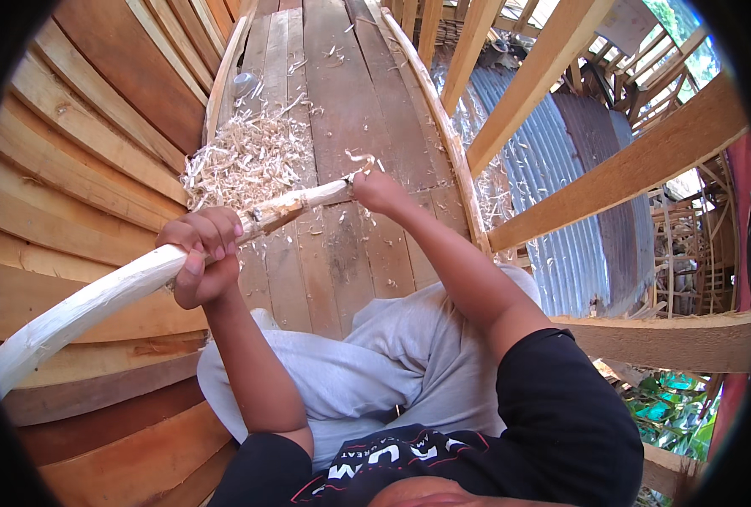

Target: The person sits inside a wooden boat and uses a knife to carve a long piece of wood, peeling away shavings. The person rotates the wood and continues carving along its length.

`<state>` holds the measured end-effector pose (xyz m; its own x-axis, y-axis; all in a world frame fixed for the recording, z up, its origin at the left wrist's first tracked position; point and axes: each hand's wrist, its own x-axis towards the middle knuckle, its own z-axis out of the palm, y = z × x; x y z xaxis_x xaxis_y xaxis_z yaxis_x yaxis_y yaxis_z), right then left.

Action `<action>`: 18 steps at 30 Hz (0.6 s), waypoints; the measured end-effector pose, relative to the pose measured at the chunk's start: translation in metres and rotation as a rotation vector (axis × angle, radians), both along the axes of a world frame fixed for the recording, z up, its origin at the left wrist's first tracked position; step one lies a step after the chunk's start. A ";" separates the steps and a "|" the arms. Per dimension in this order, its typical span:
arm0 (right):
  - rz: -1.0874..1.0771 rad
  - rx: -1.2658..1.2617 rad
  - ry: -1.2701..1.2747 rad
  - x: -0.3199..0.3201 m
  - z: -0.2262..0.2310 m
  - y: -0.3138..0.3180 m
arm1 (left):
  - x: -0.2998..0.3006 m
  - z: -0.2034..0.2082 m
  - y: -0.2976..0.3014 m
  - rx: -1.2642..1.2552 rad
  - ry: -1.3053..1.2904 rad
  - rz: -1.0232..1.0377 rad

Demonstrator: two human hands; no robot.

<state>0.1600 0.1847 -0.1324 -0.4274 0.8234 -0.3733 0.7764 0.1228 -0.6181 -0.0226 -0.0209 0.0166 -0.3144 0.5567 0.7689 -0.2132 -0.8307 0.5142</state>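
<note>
A long, pale, curved wooden pole (92, 291) slants from the lower left up to the middle, peeled white along much of its length. Brown bark patches remain near its far part. My left hand (202, 252) is closed around the pole, its thumb on the near side. At the pole's far end, my right hand (377, 193) is a fist. A small dark bit shows between that fist and the wood, but what the fingers hold is mostly hidden. A curled wood shaving (361, 158) lies just beyond the right knuckles.
A heap of shavings (257, 152) covers part of the plank floor (342, 101) ahead. Wooden slats (80, 169) wall the left side. On the right stand slanted wooden rails (612, 182), with corrugated metal sheets (544, 144) beyond. A small round clear object (244, 84) sits by the shavings.
</note>
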 end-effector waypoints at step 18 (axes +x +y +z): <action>0.284 0.126 -0.083 -0.001 0.061 -0.040 | 0.002 0.004 -0.004 0.001 0.034 0.001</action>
